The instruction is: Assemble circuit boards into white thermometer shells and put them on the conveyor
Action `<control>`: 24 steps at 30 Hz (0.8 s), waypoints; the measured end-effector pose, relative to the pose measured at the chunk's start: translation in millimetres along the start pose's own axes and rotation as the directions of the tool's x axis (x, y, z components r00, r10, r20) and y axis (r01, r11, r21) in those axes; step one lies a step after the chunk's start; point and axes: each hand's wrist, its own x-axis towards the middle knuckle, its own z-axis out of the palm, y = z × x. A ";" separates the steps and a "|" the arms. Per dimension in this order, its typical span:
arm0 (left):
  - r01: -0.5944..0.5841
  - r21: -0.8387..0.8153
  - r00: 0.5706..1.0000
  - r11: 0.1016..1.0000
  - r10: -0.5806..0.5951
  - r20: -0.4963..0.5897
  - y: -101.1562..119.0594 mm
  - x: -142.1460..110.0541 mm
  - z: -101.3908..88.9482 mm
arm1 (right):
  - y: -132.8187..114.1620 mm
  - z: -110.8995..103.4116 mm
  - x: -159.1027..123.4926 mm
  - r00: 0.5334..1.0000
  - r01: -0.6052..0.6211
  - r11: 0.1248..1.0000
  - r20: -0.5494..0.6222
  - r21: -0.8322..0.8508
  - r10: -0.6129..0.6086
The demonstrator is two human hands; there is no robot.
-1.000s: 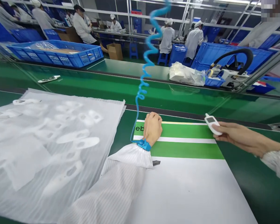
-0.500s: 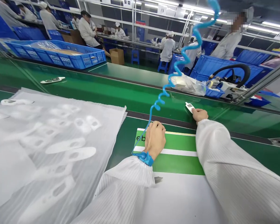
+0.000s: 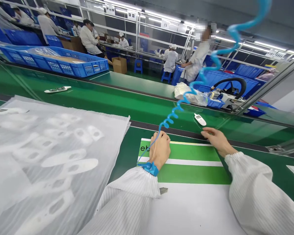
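A white handheld device (image 3: 200,119) with a narrow tip and a small screen lies on the green conveyor belt (image 3: 147,109). Just below it, my right hand (image 3: 217,140) is off the device, its fingers stretched out and holding nothing. My left hand (image 3: 160,148) rests on the upper part of a green and white printed sheet (image 3: 193,168). Its fingers are curled under, so whatever they hold, if anything, is hidden. A blue wrist strap (image 3: 150,167) with a coiled blue cord (image 3: 172,115) is on the left wrist.
At the left, translucent white sheeting (image 3: 107,125) covers several white shells. Another device, with its inside showing (image 3: 57,89), lies on the belt. Beyond stand a blue crate (image 3: 82,69) and plastic bags (image 3: 189,94). A metal post (image 3: 271,78) slants at right. Several people work behind.
My right hand has let go of the white device and drawn back toward me, its fingers opening. My left hand stays on the sheet. A person in the background has moved left.
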 end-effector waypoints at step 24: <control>-0.095 0.039 0.995 0.995 0.094 0.036 -13.4 12.7 6.2 | 3.1 62.1 -115.5 0.742 -0.493 0.366 0.601 0.789 -0.297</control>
